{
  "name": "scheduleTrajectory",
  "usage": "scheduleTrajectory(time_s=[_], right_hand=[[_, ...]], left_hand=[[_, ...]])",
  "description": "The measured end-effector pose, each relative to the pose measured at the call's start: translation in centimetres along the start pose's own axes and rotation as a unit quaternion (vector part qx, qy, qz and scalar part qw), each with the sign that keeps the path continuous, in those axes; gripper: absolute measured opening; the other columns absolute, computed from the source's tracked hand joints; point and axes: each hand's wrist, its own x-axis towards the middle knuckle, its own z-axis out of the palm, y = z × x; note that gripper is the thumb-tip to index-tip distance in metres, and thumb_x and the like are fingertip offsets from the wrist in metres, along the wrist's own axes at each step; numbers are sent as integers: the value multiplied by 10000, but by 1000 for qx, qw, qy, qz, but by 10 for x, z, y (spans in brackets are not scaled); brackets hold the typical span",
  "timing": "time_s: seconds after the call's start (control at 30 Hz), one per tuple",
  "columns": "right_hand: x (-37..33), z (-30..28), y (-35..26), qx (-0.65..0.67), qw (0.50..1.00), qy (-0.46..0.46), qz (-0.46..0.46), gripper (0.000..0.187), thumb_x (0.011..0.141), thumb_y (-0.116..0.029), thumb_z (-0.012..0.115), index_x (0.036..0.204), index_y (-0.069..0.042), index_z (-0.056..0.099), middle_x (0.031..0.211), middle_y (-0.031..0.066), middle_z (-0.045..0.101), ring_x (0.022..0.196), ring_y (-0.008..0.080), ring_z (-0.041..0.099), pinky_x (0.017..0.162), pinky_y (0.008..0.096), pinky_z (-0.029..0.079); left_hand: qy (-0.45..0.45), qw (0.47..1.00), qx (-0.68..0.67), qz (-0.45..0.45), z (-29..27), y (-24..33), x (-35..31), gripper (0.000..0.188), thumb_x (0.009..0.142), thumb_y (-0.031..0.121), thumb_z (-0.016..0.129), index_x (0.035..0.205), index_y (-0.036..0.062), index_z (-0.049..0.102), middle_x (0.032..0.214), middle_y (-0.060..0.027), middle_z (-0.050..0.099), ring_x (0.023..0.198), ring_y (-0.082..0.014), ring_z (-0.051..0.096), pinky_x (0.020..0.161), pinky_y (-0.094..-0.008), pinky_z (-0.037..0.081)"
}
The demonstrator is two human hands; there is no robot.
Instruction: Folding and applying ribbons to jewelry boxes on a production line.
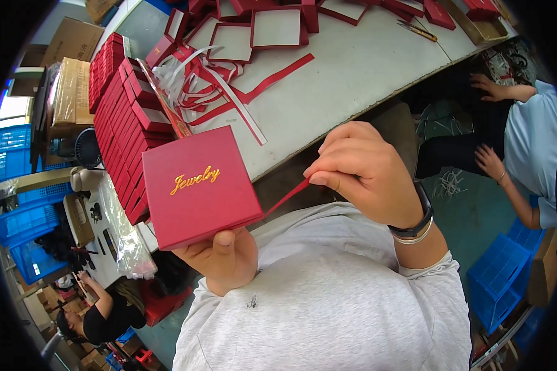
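Note:
A square red jewelry box [204,213] with gold script lettering on its lid rests in my left hand [229,263]. The thumb lies along its near edge, and the other fingers are hidden beneath it. To the right, my right hand [371,176] pinches the end of a thin red ribbon [284,200] between thumb and forefinger. That ribbon runs taut down to the box's lower right corner. Beyond the box, a tangle of red and white ribbons [213,86] lies on the white table [346,74].
Stacked red boxes [120,148] stand left of the held box. Open box parts [275,28] crowd the table's far side, near yellow-handled scissors [421,31]. A co-worker in light blue [535,136] sits at right, above blue crates [495,272]. Another person [99,318] is at lower left.

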Motion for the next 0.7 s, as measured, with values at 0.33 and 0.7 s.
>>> scheduleTrajectory(time_s=[0.33, 0.7], right_hand=[[16, 6, 1, -52, 998, 16, -34, 101, 778, -204, 660, 764, -105, 672, 713, 3, 610, 811, 198, 537, 775, 343, 396], [26, 19, 0, 6, 999, 18, -43, 137, 768, -235, 665, 736, -102, 669, 703, 2, 622, 785, 204, 544, 730, 351, 402]], left_hand=[[5, 996, -62, -60, 5, 5, -6, 340, 873, 175, 605, 1181, 85, 495, 1123, -56, 585, 965, -171, 581, 827, -335, 498], [-36, 958, -212, -191, 0, 6, -3, 353, 886, 201, 590, 1173, 21, 489, 1096, -85, 578, 914, -181, 573, 684, -272, 514]])
